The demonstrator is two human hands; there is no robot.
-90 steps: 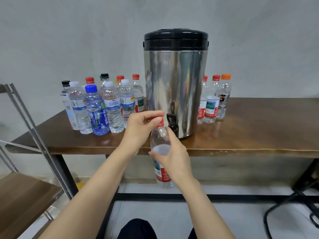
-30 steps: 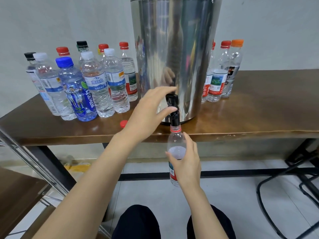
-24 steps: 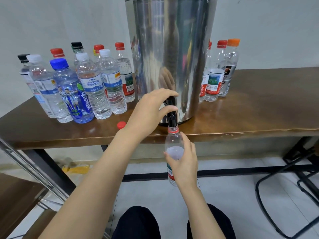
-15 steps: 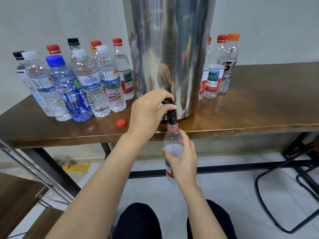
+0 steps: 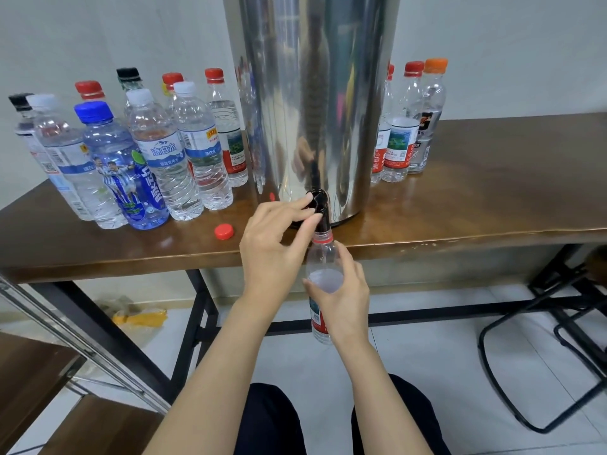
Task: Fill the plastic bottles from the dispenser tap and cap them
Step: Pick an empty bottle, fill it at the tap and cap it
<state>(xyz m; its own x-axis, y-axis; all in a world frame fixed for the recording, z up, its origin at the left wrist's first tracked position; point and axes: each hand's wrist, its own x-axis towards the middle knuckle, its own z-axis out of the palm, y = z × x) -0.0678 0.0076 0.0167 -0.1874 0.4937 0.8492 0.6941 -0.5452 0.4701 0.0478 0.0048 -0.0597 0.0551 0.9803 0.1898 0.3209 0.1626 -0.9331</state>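
A tall steel dispenser (image 5: 315, 100) stands on the brown table (image 5: 476, 205). Its black tap (image 5: 318, 205) juts over the front edge. My left hand (image 5: 276, 244) pinches the tap lever between thumb and fingers. My right hand (image 5: 341, 297) grips an uncapped clear bottle (image 5: 323, 257) with a red neck ring, held upright with its mouth right under the spout. Water level inside shows near my fingers. Its red cap (image 5: 224, 231) lies loose on the table left of the tap.
Several capped bottles (image 5: 157, 159) stand in a cluster left of the dispenser, and three more (image 5: 407, 126) to its right. A metal-framed shelf (image 5: 65, 339) is at lower left, a black chair frame (image 5: 542, 339) at lower right, below the table.
Earlier my left hand twisted the red cap off and set it on the table. It then moved to the tap lever, while the bottle came under the spout. The view drew closer.
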